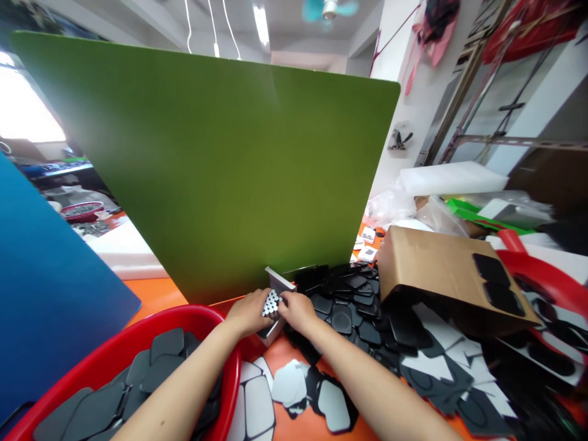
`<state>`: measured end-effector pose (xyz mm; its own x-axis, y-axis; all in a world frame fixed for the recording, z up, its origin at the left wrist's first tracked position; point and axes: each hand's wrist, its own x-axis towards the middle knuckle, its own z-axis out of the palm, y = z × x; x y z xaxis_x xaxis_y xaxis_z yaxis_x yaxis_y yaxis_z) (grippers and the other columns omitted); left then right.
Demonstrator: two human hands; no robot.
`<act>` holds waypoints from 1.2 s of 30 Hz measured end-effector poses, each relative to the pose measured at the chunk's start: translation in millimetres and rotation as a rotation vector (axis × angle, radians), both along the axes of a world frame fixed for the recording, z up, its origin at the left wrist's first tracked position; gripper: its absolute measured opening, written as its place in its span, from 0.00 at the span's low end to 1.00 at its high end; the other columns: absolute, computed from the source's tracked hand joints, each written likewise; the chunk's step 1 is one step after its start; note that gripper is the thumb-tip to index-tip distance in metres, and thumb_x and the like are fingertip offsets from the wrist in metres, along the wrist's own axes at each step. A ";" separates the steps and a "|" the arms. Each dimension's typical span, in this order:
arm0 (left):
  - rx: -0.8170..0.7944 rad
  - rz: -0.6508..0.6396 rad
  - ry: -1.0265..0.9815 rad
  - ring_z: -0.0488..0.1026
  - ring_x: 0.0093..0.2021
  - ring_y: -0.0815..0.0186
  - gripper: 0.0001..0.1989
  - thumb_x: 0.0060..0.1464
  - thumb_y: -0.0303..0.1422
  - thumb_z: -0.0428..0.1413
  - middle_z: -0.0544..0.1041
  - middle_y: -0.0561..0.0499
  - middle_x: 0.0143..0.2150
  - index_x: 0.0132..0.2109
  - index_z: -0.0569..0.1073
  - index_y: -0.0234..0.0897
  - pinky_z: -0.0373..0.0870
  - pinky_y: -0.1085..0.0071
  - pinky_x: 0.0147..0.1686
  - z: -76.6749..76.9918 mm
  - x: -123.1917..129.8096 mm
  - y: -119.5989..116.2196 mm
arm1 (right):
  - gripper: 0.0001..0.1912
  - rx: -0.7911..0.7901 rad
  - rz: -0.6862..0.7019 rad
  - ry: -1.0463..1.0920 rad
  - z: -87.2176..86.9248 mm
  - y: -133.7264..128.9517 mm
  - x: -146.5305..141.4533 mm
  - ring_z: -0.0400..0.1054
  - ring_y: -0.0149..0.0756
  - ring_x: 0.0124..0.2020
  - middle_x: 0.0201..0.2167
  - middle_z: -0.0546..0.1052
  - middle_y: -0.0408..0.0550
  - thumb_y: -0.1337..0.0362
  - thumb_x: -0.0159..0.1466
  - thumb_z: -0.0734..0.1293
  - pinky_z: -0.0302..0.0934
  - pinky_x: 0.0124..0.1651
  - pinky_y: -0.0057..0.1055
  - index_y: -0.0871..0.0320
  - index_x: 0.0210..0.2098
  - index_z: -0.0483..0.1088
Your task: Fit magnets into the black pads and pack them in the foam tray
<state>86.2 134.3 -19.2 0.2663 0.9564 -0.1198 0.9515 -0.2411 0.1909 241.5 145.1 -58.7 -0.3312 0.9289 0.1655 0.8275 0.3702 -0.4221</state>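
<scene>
My left hand (248, 313) is closed against the left side of a bundle of small cylinders with round white ends (271, 302). My right hand (298, 311) curls its fingers against the bundle's right side. Their exact kind does not show. Under and behind the hands stands a small open box (274, 332) with pale walls, its flap raised at the back. Both palms face inward, so most of the fingers are hidden. Close to my left forearm, a red basin (184, 311) holds many dark grey rounded flat pieces (168, 344).
Black rounded pieces (342, 318) lie heaped to the right. Beyond them a cardboard box (436, 260) rests tilted. White and grey pieces (289, 384) lie on the orange table (280, 358). A tall green panel (239, 165) rises behind, and a blue panel (50, 294) stands left.
</scene>
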 end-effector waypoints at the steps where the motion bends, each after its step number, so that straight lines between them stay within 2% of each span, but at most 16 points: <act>1: 0.003 0.008 0.001 0.65 0.48 0.54 0.32 0.40 0.42 0.55 0.67 0.46 0.48 0.54 0.57 0.45 0.62 0.63 0.43 -1.0 0.6 -0.2 | 0.11 0.005 -0.012 0.009 0.1 -1.0 -1.5 0.67 0.36 0.32 0.31 0.74 0.47 0.62 0.59 0.57 0.53 0.32 0.26 0.56 0.35 0.69; 4: 0.004 0.028 -0.009 0.65 0.48 0.53 0.33 0.39 0.42 0.56 0.67 0.45 0.49 0.54 0.57 0.44 0.62 0.62 0.43 -5.5 1.9 -0.2 | 0.13 0.041 -0.043 0.039 16.9 -1.9 -2.5 0.67 0.36 0.34 0.32 0.74 0.49 0.61 0.61 0.55 0.54 0.35 0.26 0.58 0.35 0.68; 7: 0.003 0.040 -0.047 0.64 0.49 0.52 0.35 0.37 0.41 0.57 0.67 0.45 0.49 0.55 0.57 0.43 0.62 0.61 0.44 -8.1 0.4 1.6 | 0.17 0.157 -0.096 0.146 60.5 -1.2 6.8 0.64 0.36 0.40 0.37 0.72 0.51 0.61 0.64 0.50 0.53 0.42 0.27 0.60 0.42 0.65; 9: -0.001 0.038 -0.089 0.64 0.50 0.51 0.37 0.35 0.39 0.58 0.67 0.44 0.49 0.55 0.58 0.42 0.61 0.61 0.45 -4.6 -1.4 2.7 | 0.17 0.219 -0.087 0.329 93.3 -5.3 19.9 0.64 0.35 0.38 0.35 0.71 0.49 0.58 0.63 0.51 0.53 0.41 0.27 0.60 0.40 0.65; 11: -0.003 0.028 -0.144 0.61 0.53 0.49 0.39 0.32 0.36 0.60 0.66 0.42 0.52 0.55 0.58 0.40 0.58 0.58 0.49 4.4 -0.7 0.8 | 0.15 0.141 -0.017 0.536 116.3 -17.4 37.2 0.64 0.33 0.32 0.29 0.71 0.46 0.57 0.62 0.54 0.55 0.36 0.26 0.60 0.34 0.67; 12: 0.005 0.021 -0.178 0.57 0.55 0.47 0.41 0.31 0.35 0.60 0.64 0.41 0.54 0.56 0.57 0.39 0.55 0.56 0.51 10.3 2.0 -2.6 | 0.15 0.066 0.017 0.629 121.6 -26.8 46.3 0.63 0.31 0.30 0.27 0.70 0.44 0.56 0.61 0.55 0.56 0.34 0.25 0.60 0.31 0.66; 14: 0.034 -0.001 -0.266 0.49 0.59 0.46 0.37 0.35 0.36 0.58 0.59 0.41 0.58 0.56 0.57 0.39 0.47 0.52 0.55 22.3 14.3 -17.9 | 0.14 -0.083 0.044 0.787 119.4 -51.0 63.0 0.62 0.30 0.27 0.24 0.68 0.43 0.57 0.59 0.58 0.56 0.32 0.24 0.61 0.27 0.65; 16: 0.052 -0.043 -0.379 0.51 0.59 0.52 0.25 0.47 0.39 0.50 0.60 0.44 0.58 0.53 0.60 0.41 0.47 0.55 0.55 30.4 36.2 -46.4 | 0.13 -0.196 0.021 0.896 104.7 -80.1 74.8 0.61 0.29 0.26 0.23 0.67 0.42 0.57 0.59 0.59 0.56 0.31 0.24 0.61 0.27 0.65; 17: 0.045 -0.071 -0.435 0.57 0.56 0.57 0.19 0.53 0.40 0.43 0.64 0.46 0.55 0.51 0.62 0.42 0.52 0.60 0.54 32.2 49.7 -65.1 | 0.12 -0.245 0.004 0.936 95.5 -95.5 78.2 0.61 0.28 0.26 0.23 0.66 0.41 0.57 0.58 0.59 0.56 0.30 0.24 0.61 0.27 0.64; 19: -0.020 -0.105 -0.544 0.68 0.45 0.64 0.21 0.57 0.42 0.32 0.72 0.48 0.44 0.49 0.63 0.43 0.64 0.67 0.44 31.4 77.9 -107.4 | 0.12 -0.318 -0.030 0.980 78.6 -126.7 81.1 0.60 0.28 0.24 0.22 0.66 0.41 0.57 0.59 0.59 0.56 0.29 0.24 0.60 0.29 0.63; 20: -0.077 -0.092 -0.616 0.71 0.38 0.65 0.24 0.58 0.43 0.28 0.73 0.49 0.38 0.50 0.62 0.43 0.67 0.69 0.38 29.3 90.6 -128.9 | 0.12 -0.345 -0.042 0.982 72.4 -141.9 81.5 0.60 0.27 0.24 0.23 0.66 0.41 0.57 0.59 0.59 0.56 0.28 0.24 0.60 0.30 0.63; 22: -0.235 0.034 -0.882 0.70 0.27 0.66 0.27 0.56 0.48 0.26 0.71 0.50 0.28 0.48 0.62 0.42 0.66 0.70 0.27 23.6 109.8 -168.0 | 0.11 -0.372 -0.041 0.955 66.0 -170.1 82.9 0.61 0.27 0.23 0.24 0.66 0.41 0.57 0.59 0.59 0.57 0.27 0.24 0.59 0.33 0.62; 25: -0.247 0.167 -1.058 0.65 0.22 0.66 0.27 0.53 0.53 0.33 0.66 0.53 0.23 0.41 0.66 0.40 0.62 0.71 0.22 17.3 120.6 -210.7 | 0.13 -0.390 0.031 0.886 70.7 -206.0 92.6 0.64 0.29 0.28 0.28 0.67 0.42 0.59 0.60 0.58 0.59 0.32 0.26 0.58 0.43 0.58; 30: -0.190 0.179 -0.995 0.62 0.23 0.67 0.23 0.54 0.49 0.37 0.64 0.55 0.22 0.33 0.67 0.37 0.59 0.72 0.24 23.6 117.7 -249.5 | 0.17 -0.353 0.247 0.581 98.6 -245.5 123.0 0.63 0.34 0.41 0.40 0.69 0.49 0.65 0.62 0.56 0.57 0.43 0.30 0.56 0.51 0.55; 32: -0.176 0.150 -0.908 0.62 0.24 0.67 0.21 0.55 0.47 0.37 0.65 0.55 0.22 0.32 0.66 0.38 0.57 0.73 0.25 30.8 116.4 -258.9 | 0.16 -0.335 0.274 0.483 107.7 -253.0 134.0 0.64 0.35 0.41 0.41 0.69 0.50 0.64 0.61 0.58 0.57 0.42 0.30 0.55 0.49 0.58; 36: -0.202 0.059 -0.733 0.64 0.26 0.67 0.18 0.56 0.44 0.38 0.67 0.55 0.24 0.30 0.66 0.40 0.56 0.74 0.27 46.9 114.3 -273.5 | 0.09 -0.391 0.266 0.458 110.7 -258.7 149.2 0.65 0.34 0.34 0.32 0.72 0.46 0.60 0.59 0.62 0.58 0.35 0.28 0.57 0.37 0.66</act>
<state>200.4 -139.3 27.7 0.2942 0.9499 -0.1058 0.5744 -0.0872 0.8139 390.7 -113.6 52.0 -0.5340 0.8454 0.0110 0.4337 0.2851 -0.8548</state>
